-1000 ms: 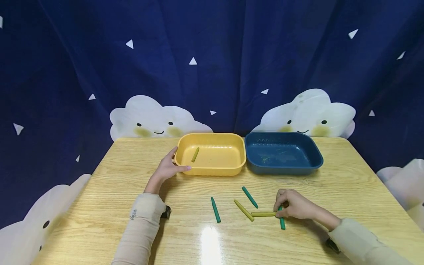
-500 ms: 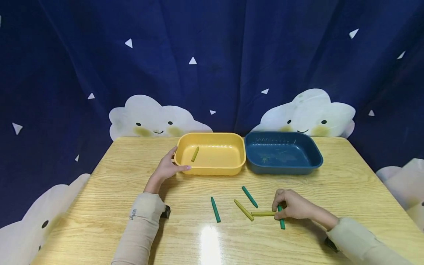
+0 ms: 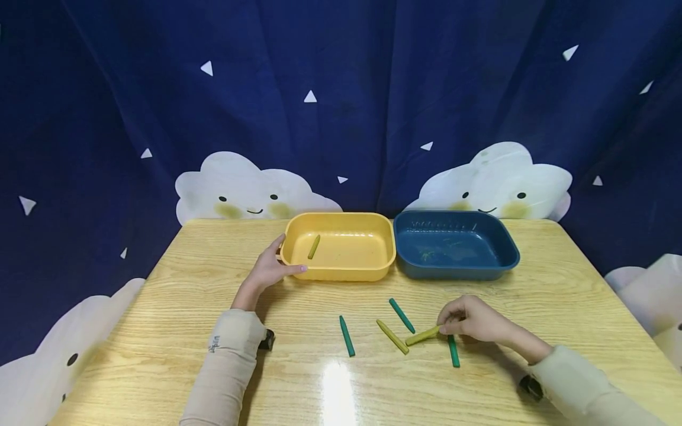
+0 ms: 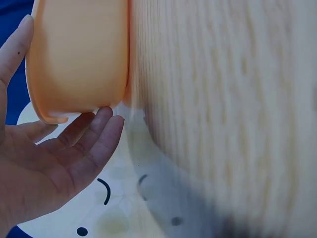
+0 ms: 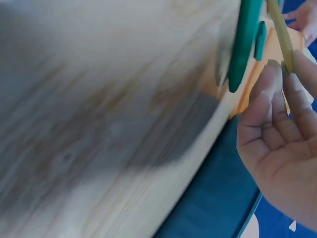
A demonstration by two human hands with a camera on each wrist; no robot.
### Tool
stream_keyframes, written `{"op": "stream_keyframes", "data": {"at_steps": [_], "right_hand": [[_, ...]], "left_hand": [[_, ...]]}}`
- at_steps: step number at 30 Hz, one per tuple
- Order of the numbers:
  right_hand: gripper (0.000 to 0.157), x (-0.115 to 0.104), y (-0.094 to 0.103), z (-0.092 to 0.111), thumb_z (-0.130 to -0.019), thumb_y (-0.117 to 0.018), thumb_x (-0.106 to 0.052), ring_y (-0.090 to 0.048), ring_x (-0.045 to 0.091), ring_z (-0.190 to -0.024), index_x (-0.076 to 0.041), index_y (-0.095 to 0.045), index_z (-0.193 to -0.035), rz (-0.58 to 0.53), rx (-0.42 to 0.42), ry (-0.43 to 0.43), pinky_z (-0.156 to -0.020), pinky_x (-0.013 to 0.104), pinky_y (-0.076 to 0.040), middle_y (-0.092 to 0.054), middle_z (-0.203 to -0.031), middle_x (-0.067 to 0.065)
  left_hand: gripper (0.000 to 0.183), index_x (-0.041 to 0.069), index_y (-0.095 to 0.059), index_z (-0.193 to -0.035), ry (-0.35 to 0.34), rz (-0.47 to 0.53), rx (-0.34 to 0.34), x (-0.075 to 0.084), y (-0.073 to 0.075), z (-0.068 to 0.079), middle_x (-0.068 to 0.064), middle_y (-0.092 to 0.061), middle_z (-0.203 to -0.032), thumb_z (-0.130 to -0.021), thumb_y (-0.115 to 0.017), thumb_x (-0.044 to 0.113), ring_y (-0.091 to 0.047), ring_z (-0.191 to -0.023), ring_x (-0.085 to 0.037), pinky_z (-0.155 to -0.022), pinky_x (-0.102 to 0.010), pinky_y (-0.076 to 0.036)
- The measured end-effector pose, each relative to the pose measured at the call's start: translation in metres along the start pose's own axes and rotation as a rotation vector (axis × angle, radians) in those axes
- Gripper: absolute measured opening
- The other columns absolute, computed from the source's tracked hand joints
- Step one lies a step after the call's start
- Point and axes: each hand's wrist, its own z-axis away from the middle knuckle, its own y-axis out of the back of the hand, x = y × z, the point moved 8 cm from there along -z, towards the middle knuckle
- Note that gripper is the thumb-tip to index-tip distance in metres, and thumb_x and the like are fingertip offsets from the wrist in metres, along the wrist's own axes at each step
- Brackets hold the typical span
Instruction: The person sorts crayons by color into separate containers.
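Note:
Between thumb and fingertips my right hand (image 3: 471, 319) pinches one end of a yellow crayon (image 3: 423, 336); it slants, its far end lower. Just below that hand lies a green crayon (image 3: 453, 352), large in the right wrist view. My left hand (image 3: 268, 270) holds the left end of a yellow basin (image 3: 341, 274), thumb along the front rim and fingers at the end wall. Inside the basin is another yellow crayon (image 3: 314, 247). On the table, left of the held crayon, are a yellow crayon (image 3: 392, 337) and two green crayons, one farther back (image 3: 402, 315), one farther left (image 3: 347, 336).
A dark blue basin (image 3: 453, 273) stands right against the yellow one at the table's back edge. Behind the wooden table (image 3: 298, 378) hangs a dark blue curtain (image 3: 351, 106) with white clouds and triangles.
My right hand has taken hold of the yellow crayon that lay flat beside the green one and raised its right end, shifting slightly back. The left hand and basins stay put.

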Motion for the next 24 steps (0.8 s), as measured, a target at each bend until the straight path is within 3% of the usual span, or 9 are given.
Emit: {"op": "stream_keyframes", "data": {"at_steps": [5,15,24], "right_hand": [[0.01,0.002,0.005,-0.003,-0.084,-0.064,-0.009,-0.06,0.015,-0.067,0.001,-0.066,-0.087,-0.088,0.042,-0.058,-0.059,0.028,-0.049,-0.064,-0.077,0.012],[0.024,-0.003,0.016,-0.01,-0.086,-0.06,-0.003,-0.063,0.023,-0.071,0.017,-0.059,-0.098,-0.216,0.111,-0.075,-0.062,0.036,-0.052,-0.061,-0.084,0.029],[0.024,-0.011,0.027,-0.019,-0.086,-0.06,-0.003,-0.064,0.02,-0.074,0.017,-0.059,-0.099,-0.242,0.169,-0.087,-0.065,0.034,-0.052,-0.065,-0.084,0.019]], "left_hand": [[0.102,0.002,-0.012,-0.145,-0.008,-0.007,0.0,0.001,0.0,0.001,-0.025,-0.039,-0.128,-0.07,-0.079,0.018,-0.056,-0.095,-0.031,-0.084,-0.037,-0.044],[0.103,0.004,-0.012,-0.146,0.003,0.007,0.005,-0.003,0.0,-0.001,-0.024,-0.041,-0.127,-0.069,-0.08,0.019,-0.055,-0.094,-0.029,-0.084,-0.036,-0.043],[0.095,-0.003,-0.011,-0.144,0.008,0.019,-0.017,0.034,0.001,0.022,-0.03,-0.038,-0.127,-0.074,-0.074,0.009,-0.054,-0.094,-0.033,-0.083,-0.037,-0.043]]}}
